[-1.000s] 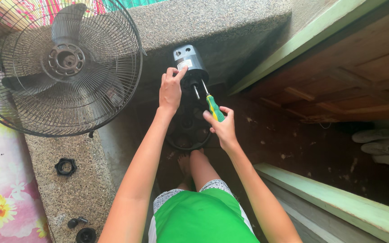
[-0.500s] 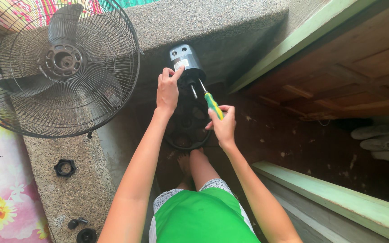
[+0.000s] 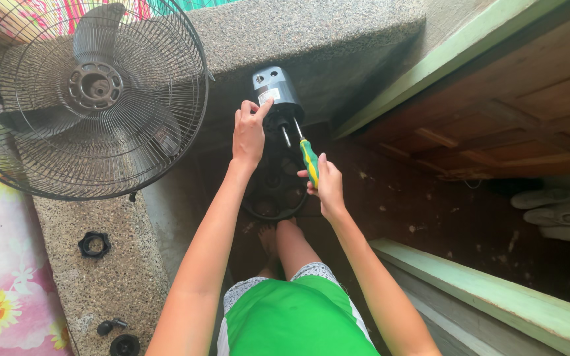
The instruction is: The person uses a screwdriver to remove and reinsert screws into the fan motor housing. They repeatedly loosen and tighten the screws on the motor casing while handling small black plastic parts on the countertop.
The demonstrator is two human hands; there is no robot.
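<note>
Right hand [image 3: 328, 188] is wrapped tight around a green-and-yellow screwdriver [image 3: 307, 158], shaft angled up toward 11 o'clock with the tip at the black end of the fan motor [image 3: 276, 95]. Left hand [image 3: 249, 132] is closed on that motor from its 7 o'clock side, fingers on the label — so both hands are busy. The motor's grey metal housing sits near top centre, above a round black guard [image 3: 273, 198] hanging below the hands. Off at 9 o'clock — the wire fan cage [image 3: 166, 142] with blades, resting on a speckled stone ledge [image 3: 117, 270]. A black plastic nut [image 3: 94, 244] lies on that ledge at 8 o'clock.
</note>
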